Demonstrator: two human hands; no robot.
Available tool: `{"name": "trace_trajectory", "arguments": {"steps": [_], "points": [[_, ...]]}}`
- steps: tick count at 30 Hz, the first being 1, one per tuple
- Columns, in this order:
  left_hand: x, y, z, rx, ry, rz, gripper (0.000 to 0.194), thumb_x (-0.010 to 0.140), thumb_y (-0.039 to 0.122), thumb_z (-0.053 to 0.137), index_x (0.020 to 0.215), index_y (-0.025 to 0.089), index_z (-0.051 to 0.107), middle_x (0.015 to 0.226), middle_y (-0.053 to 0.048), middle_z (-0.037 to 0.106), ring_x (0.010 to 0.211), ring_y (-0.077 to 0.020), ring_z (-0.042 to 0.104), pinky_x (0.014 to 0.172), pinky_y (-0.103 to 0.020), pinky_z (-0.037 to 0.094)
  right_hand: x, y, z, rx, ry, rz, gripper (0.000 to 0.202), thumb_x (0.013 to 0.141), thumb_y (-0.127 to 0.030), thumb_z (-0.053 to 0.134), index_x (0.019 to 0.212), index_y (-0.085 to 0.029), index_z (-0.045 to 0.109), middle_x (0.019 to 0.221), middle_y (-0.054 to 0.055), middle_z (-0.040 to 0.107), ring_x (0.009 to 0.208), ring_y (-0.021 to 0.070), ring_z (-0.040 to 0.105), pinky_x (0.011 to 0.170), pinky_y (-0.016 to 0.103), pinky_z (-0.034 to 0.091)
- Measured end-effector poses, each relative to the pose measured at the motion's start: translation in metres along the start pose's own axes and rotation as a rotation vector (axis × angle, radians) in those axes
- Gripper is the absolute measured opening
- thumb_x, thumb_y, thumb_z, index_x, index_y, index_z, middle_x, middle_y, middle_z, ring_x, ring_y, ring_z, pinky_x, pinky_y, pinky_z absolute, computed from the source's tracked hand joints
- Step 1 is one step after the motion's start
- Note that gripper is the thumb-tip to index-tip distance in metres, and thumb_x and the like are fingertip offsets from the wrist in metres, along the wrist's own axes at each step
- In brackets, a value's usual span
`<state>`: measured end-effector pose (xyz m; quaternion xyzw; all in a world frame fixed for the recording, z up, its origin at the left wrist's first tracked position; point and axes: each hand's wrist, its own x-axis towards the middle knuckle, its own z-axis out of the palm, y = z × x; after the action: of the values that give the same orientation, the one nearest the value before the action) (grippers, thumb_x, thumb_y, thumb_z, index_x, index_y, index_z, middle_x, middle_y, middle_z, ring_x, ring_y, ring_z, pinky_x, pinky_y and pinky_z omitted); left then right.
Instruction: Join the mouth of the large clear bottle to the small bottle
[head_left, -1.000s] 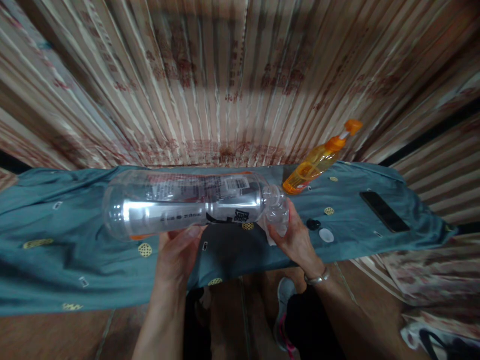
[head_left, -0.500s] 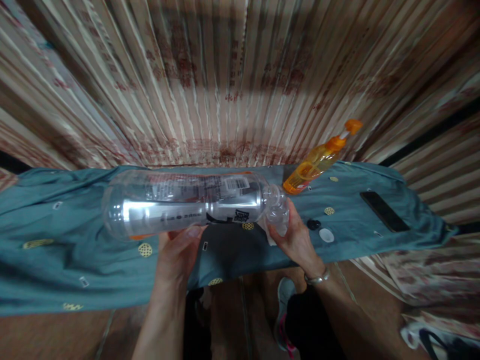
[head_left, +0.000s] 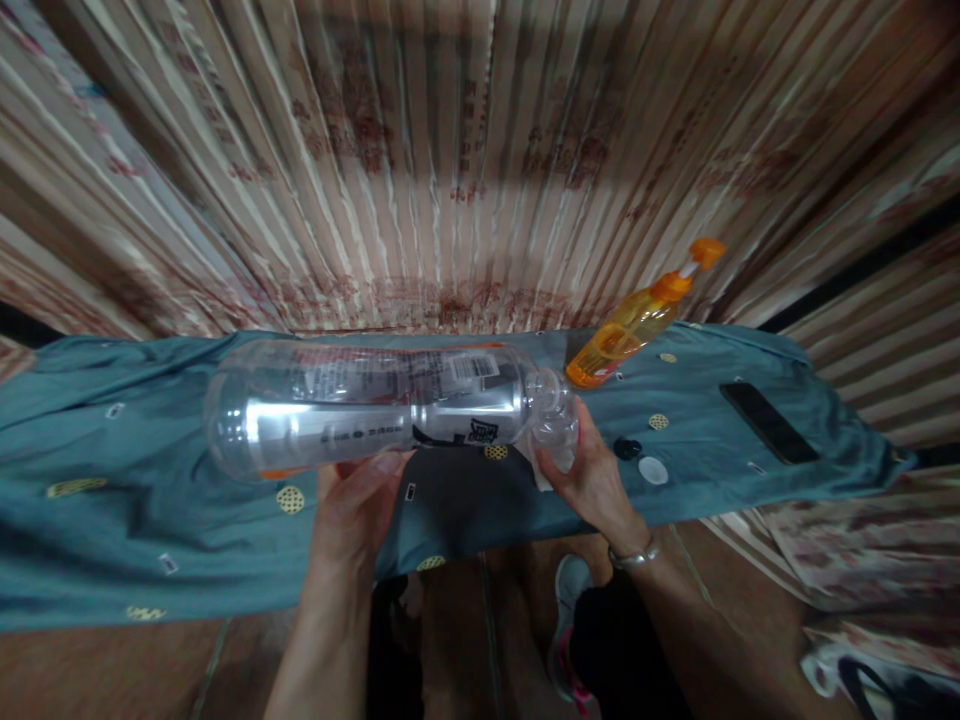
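A large clear plastic bottle (head_left: 360, 405) with a silver label lies sideways, its neck toward the right. My left hand (head_left: 356, 505) grips the bottle from below, thumb along its lower side. My right hand (head_left: 589, 465) is closed around a small clear plastic container (head_left: 555, 415) held against the bottle's mouth. Something white, partly hidden, shows beneath the container beside my right fingers. The bracelet (head_left: 634, 555) is on my right wrist.
On the teal cloth (head_left: 442, 500) stands an orange pump bottle (head_left: 630, 330) behind my right hand. Further right lie a small black cap (head_left: 628, 449), a whitish disc (head_left: 653, 470) and a black phone (head_left: 769, 422). A pleated curtain (head_left: 465, 180) hangs behind.
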<state>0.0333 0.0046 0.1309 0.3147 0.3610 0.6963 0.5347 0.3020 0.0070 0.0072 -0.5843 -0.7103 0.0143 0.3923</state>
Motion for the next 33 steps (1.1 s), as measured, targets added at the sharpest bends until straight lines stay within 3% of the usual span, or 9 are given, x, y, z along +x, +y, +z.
{"name": "trace_trajectory", "arguments": {"steps": [10,25,33], "points": [[0.0010,0.0005,0.0008,-0.028,0.009,0.011,0.068,0.049,0.038,0.101,0.111,0.029,0.075,0.108,-0.009,0.081,0.105,-0.0377,0.076,0.089,-0.054,0.066,-0.0009,0.0001,0.0015,-0.001,0.009,0.000,0.088,0.097,-0.047,0.065,0.170,-0.022,0.022,0.157,0.020,0.059,0.141,0.0386,0.063,0.111,0.064,0.059],[0.0008,-0.0012,-0.0016,0.015,0.024,-0.004,0.054,0.052,0.038,0.096,0.102,0.030,0.077,0.110,-0.009,0.081,0.103,-0.0393,0.077,0.084,-0.052,0.067,-0.0006,0.0001,0.0011,-0.018,0.013,-0.007,0.089,0.096,-0.044,0.066,0.171,-0.022,0.022,0.156,0.020,0.060,0.139,0.0387,0.065,0.109,0.063,0.061],[0.0009,0.0002,-0.0003,0.001,0.024,-0.006,0.057,0.052,0.035,0.096,0.105,0.031,0.077,0.108,-0.008,0.082,0.104,-0.0396,0.077,0.086,-0.053,0.067,0.0003,-0.0004,0.0006,-0.021,0.007,-0.009,0.087,0.097,-0.046,0.065,0.169,-0.019,0.024,0.154,0.021,0.062,0.137,0.0393,0.066,0.108,0.063,0.061]]}}
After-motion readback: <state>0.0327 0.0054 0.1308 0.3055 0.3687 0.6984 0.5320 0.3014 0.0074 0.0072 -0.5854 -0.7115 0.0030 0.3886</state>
